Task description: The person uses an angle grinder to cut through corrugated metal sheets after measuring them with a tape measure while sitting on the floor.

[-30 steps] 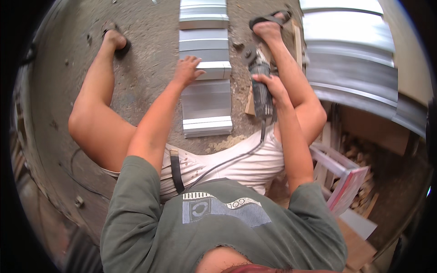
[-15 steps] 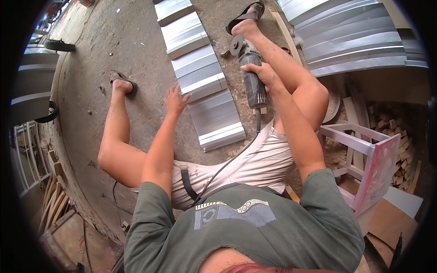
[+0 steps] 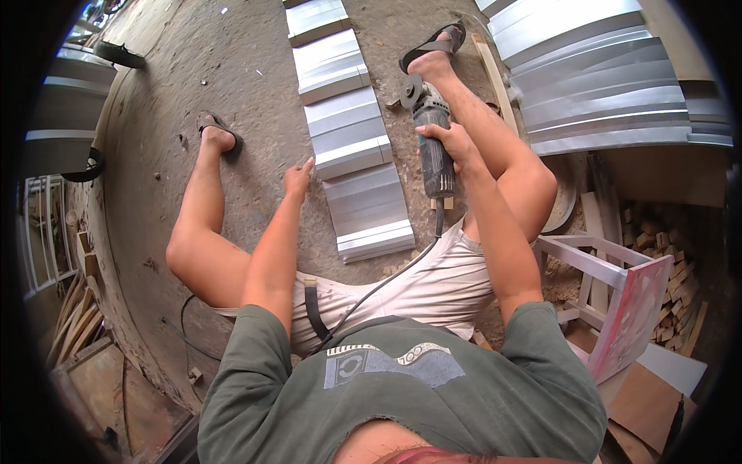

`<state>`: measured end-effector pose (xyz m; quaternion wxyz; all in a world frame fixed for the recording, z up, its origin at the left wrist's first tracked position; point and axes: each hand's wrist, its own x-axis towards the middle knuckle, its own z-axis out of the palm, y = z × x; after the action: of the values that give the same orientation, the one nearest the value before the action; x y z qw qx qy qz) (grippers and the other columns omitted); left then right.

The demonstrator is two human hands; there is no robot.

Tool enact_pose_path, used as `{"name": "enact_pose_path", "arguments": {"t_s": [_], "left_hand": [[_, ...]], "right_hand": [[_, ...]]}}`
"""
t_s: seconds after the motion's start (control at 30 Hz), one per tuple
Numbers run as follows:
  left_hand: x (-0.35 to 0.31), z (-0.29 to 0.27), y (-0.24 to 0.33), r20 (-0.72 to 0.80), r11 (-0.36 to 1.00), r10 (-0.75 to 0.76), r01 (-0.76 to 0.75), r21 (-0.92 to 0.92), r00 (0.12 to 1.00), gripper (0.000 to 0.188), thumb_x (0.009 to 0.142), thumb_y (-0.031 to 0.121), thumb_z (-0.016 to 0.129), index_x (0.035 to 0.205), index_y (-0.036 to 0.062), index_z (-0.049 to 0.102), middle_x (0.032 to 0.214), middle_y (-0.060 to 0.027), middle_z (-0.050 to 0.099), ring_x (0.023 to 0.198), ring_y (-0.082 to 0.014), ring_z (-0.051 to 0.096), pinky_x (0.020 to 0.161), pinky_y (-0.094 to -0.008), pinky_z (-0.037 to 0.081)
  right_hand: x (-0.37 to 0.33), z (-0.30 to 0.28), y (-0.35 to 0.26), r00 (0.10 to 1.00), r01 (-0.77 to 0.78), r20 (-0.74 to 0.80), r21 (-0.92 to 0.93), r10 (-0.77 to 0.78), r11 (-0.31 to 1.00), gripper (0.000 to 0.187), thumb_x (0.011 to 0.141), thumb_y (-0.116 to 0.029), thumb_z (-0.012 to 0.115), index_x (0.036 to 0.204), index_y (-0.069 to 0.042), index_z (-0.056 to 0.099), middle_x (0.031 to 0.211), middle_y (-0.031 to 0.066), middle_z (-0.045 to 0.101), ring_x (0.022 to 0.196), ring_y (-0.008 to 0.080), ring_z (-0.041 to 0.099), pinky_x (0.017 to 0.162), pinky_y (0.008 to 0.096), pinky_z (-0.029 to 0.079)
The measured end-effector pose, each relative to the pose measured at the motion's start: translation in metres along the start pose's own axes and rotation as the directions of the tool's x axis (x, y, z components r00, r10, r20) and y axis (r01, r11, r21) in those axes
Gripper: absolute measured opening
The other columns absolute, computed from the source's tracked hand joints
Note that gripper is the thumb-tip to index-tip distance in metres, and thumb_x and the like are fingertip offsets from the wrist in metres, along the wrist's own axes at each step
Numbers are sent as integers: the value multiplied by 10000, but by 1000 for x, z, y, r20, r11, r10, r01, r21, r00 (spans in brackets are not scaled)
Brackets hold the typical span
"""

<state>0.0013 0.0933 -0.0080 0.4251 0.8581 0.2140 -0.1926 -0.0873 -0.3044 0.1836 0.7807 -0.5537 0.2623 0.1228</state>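
My right hand (image 3: pixel 454 145) is wrapped round the body of an angle grinder (image 3: pixel 434 151). Its disc (image 3: pixel 413 90) points away from me, and its cord runs down across my lap. Between my legs a long ribbed silver metal sheet (image 3: pixel 352 139) lies on the ground. At the sheet's left edge is my left hand (image 3: pixel 297 179), its fingers curled and one digit stretched toward the edge. Whether those curled fingers hold anything is hidden.
More ribbed metal sheets (image 3: pixel 599 85) stand at the far right, beside a wooden strip (image 3: pixel 496 81). A small stool with a pinkish-red top (image 3: pixel 632 317) lies on its side to my right, near stacked wood offcuts (image 3: pixel 676 290). Wood strips (image 3: pixel 81 332) lie at left.
My left hand has gone from spread fingers over the sheet's edge to curled fingers just beside it. The grinder stays in my right hand. The whole view has shifted slightly.
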Motion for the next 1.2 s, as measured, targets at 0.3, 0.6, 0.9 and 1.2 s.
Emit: {"name": "enact_pose_path", "arguments": {"t_s": [0.3, 0.6, 0.9, 1.2], "left_hand": [[-4, 5, 3, 122, 995, -14, 25, -92, 992, 605, 898, 533, 752, 983, -65, 722, 861, -165, 724, 712, -226, 672, 625, -374, 503], [-11, 2, 3, 177, 995, -18, 35, -92, 984, 631, 905, 541, 751, 1087, -60, 694, 925, -155, 726, 759, -239, 676, 635, -372, 509], [2, 10, -6, -67, 973, 182, -170, 159, 981, 772, 840, 526, 813, 1244, -109, 639, 948, -207, 735, 765, -254, 697, 698, -408, 547], [-22, 6, 22, 111, 995, -28, 38, -91, 993, 483, 824, 398, 867, 980, -46, 759, 864, -139, 725, 834, -202, 662, 750, -364, 511]], "right_hand": [[9, -2, 5, 1000, 4, 1, -46, -4, 999, 336, 811, -184, 831, 953, 70, 663, 783, 87, 688, 588, 166, 672, 530, 323, 562], [-8, 12, 0, 1000, -15, -11, -133, 14, 991, 294, 789, -146, 828, 904, 68, 663, 752, 82, 667, 559, 157, 642, 503, 314, 528], [-9, 21, 12, 998, -60, -15, -303, 59, 951, 345, 743, -145, 855, 912, 105, 688, 780, 138, 698, 617, 195, 681, 554, 350, 552], [-3, 18, 18, 1000, -18, 4, -309, 21, 951, 328, 770, -221, 855, 877, 21, 662, 730, 60, 651, 551, 143, 628, 500, 304, 511]]}}
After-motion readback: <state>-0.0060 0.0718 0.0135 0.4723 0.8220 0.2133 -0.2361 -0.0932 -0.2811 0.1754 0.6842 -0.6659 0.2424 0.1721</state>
